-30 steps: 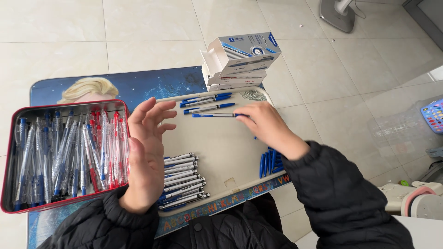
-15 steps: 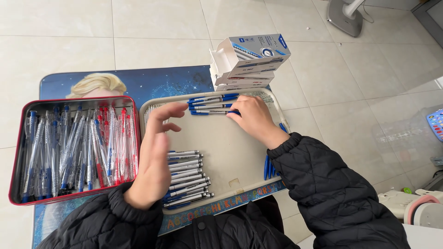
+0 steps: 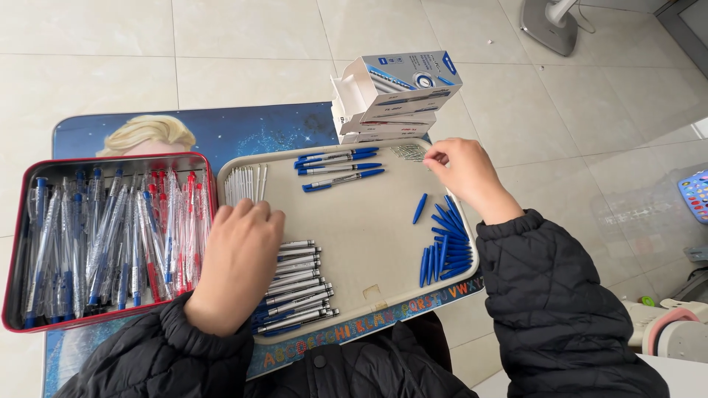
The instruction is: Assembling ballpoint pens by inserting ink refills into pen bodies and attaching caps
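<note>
Pale square floor tiles surround a small blue picture-printed counter (image 3: 243, 133) with a coloured letter border along its near edge. On it lies a beige rectangular plastic tray (image 3: 369, 243), and at the tray's far right corner sits a small heap of thin metal springs (image 3: 408, 152). The right hand (image 3: 466, 175) hovers just beside that heap, its fingers (image 3: 434, 156) drawn together at the tips toward the springs; whether they already pinch one cannot be told. The left hand (image 3: 236, 262) rests palm down on the tray's left side, fingers curled loosely and close together, knuckles near a row of thin white ink refills (image 3: 243, 183) and wrist beside a stack of silver-and-blue pen barrels (image 3: 299, 284); nothing shows in its grip.

Four assembled blue-and-silver pens (image 3: 339, 168) lie near the tray's far edge, left of the springs. A loose pile of blue pen caps (image 3: 445, 239) lies along the right rim, below the right hand. The tray's middle is bare between these groups.

Left of the tray, touching its rim, stands a red-edged metal tin (image 3: 15, 243) full of clear blue and red pens. Beyond the tray's far edge stand stacked white-and-blue cardboard pen boxes (image 3: 398, 92), the top one open.
</note>
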